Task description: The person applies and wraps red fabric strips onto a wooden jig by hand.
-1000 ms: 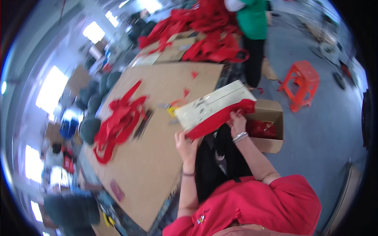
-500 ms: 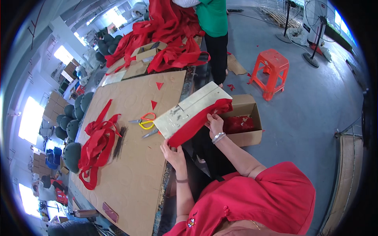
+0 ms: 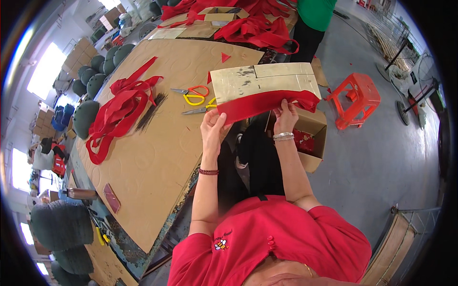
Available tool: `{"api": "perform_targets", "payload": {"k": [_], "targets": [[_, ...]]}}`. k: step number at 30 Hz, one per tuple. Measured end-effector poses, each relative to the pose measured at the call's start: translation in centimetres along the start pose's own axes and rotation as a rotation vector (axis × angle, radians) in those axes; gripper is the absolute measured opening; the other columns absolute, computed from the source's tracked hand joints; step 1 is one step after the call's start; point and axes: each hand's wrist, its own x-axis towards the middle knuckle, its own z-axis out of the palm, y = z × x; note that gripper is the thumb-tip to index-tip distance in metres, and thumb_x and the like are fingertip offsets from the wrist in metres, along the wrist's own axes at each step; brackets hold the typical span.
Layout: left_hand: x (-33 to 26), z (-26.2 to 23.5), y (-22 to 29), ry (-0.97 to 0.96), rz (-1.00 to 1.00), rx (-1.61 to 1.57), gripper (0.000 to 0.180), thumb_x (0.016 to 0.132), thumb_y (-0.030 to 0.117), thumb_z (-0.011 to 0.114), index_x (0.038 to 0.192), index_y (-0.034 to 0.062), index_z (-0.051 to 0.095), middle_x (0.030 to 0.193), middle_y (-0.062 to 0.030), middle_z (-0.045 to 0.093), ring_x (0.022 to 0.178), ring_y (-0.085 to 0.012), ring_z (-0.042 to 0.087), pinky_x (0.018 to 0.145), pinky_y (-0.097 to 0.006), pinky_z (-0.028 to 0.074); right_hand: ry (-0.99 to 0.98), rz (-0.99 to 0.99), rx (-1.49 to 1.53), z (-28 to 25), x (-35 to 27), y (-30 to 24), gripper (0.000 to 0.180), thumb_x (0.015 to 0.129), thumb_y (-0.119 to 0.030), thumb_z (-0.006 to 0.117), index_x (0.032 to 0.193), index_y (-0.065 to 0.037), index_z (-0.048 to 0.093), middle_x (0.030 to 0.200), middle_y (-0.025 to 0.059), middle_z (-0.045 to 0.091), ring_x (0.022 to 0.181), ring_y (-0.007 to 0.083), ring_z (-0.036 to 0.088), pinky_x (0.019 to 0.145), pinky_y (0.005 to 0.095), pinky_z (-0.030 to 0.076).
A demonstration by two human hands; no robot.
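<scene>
A wide strip of red fabric [image 3: 253, 106] lies along the near edge of a cream-coloured board [image 3: 267, 78], with dark smudges and a line across it. My left hand [image 3: 213, 127] pinches the strip's left end between thumb and fingers. Further right, my right hand [image 3: 286, 117] has its fingers closed on the same strip, near its bunched right end. Scissors with red and yellow handles [image 3: 194, 95] lie on the table left of the board. A second pair of scissors [image 3: 200, 109] is partly hidden behind the strip and my left hand.
Brown cardboard [image 3: 157, 190] covers the table. Loose red strips [image 3: 121, 112] lie at its left, with more red fabric [image 3: 257, 32] at the far end. A cardboard box [image 3: 317, 155] holding red pieces stands below my right hand. Beyond are a red stool [image 3: 355, 100] and another person [image 3: 315, 19].
The board and strip have turned from a steep slant to nearly level. Both hands still hold the strip, and the whole view has shifted.
</scene>
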Motion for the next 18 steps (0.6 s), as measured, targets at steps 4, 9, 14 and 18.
{"api": "perform_targets", "payload": {"k": [4, 9, 14, 18], "targets": [[0.6, -0.3, -0.3, 0.030, -0.137, 0.043, 0.024, 0.094, 0.019, 0.059, 0.095, -0.0043, 0.062, 0.085, -0.0121, 0.068, 0.070, -0.0144, 0.066, 0.063, -0.025, 0.054, -0.016, -0.049, -0.046, 0.1, -0.6, -0.3, 0.005, 0.089, -0.007, 0.063, 0.089, -0.009, 0.059, 0.082, 0.0002, 0.063, 0.069, 0.0108, 0.060, 0.060, 0.0265, 0.052], [0.2, -1.2, -1.6, -0.026, -0.294, 0.241, 0.030, 0.092, 0.028, 0.062, 0.087, -0.0015, 0.066, 0.064, -0.0097, 0.065, 0.049, -0.0097, 0.059, 0.047, -0.019, 0.046, -0.019, -0.092, -0.093, -0.4, -0.5, -0.2, 0.004, 0.090, -0.006, 0.062, 0.088, -0.008, 0.059, 0.081, -0.0008, 0.061, 0.069, 0.0105, 0.060, 0.058, 0.0263, 0.052], [-0.4, 0.3, -3.1, 0.116, 0.007, 0.127, 0.028, 0.092, 0.028, 0.062, 0.087, 0.0005, 0.067, 0.064, -0.0068, 0.065, 0.047, -0.0072, 0.054, 0.044, -0.019, 0.041, -0.027, 0.070, 0.006, -1.0, -0.8, 0.9, 0.005, 0.090, -0.006, 0.062, 0.092, -0.009, 0.058, 0.086, 0.0012, 0.063, 0.073, 0.0122, 0.061, 0.064, 0.0286, 0.053], [-0.5, 2.2, -3.7, 0.339, 0.210, 0.085, 0.027, 0.094, 0.026, 0.061, 0.089, -0.0004, 0.067, 0.062, -0.0046, 0.063, 0.046, -0.0058, 0.051, 0.043, -0.019, 0.039, -0.029, 0.130, 0.010, -1.1, -1.8, 2.1, 0.007, 0.089, -0.006, 0.063, 0.092, -0.009, 0.058, 0.087, 0.0019, 0.064, 0.073, 0.0128, 0.062, 0.066, 0.0296, 0.054]]}}
